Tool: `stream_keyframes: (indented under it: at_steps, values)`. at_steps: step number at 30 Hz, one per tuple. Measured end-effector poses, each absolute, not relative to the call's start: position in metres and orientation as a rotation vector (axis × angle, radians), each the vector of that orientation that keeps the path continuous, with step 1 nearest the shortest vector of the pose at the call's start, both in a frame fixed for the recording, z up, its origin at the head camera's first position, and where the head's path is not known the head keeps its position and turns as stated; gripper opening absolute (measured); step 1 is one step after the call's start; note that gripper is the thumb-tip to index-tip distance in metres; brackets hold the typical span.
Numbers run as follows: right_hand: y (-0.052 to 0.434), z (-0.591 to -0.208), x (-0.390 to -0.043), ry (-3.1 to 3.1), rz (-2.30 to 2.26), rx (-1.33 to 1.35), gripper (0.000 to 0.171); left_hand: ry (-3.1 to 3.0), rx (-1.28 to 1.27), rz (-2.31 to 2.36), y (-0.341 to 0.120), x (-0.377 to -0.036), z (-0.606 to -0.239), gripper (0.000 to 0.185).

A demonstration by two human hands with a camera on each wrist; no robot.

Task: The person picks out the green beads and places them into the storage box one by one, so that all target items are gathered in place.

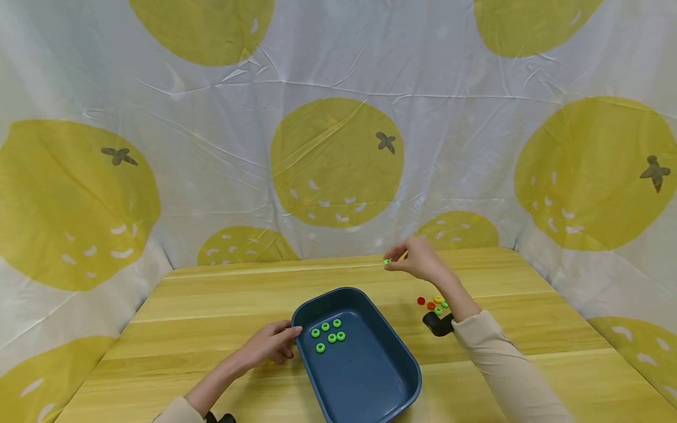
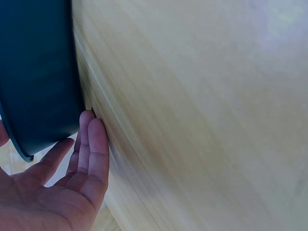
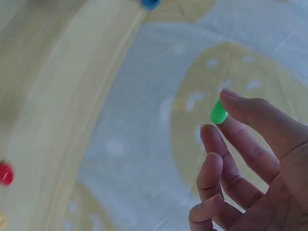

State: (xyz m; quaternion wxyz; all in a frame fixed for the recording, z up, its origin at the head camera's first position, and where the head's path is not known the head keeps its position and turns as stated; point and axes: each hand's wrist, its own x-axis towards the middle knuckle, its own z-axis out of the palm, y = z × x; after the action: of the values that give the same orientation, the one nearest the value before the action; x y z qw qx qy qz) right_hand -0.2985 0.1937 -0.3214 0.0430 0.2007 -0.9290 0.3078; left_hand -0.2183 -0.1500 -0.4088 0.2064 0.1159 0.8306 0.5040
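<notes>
A dark blue plastic bin stands on the table, and several green ring beads lie in its far left part. At its left rim my left hand grips the bin, thumb over the edge and fingers outside. The left wrist view shows those fingers against the bin's outer wall. Raised near the back of the table, my right hand pinches one green ring bead between thumb and index finger. The other right fingers are bent and hold nothing.
Right of the bin lies a loose group of beads: red, yellow and green. A black wrist camera hangs by my right forearm. Behind the wooden table hangs a lemon-print cloth. A blurred blue shape is unidentifiable.
</notes>
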Motion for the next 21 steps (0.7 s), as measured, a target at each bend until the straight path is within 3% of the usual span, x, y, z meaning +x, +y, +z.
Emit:
stream_keyframes:
  at_steps: [9,21]
  values:
    - [0.121,-0.314,-0.287,-2.853,0.868,0.828,0.015,2.323,0.319,1.390,-0.149,-0.219,-0.410,0.043]
    - [0.075,-0.365,-0.279,-2.957,0.422,0.937,0.007,2.332,0.310,1.391,-0.148,-0.219,-0.409,0.041]
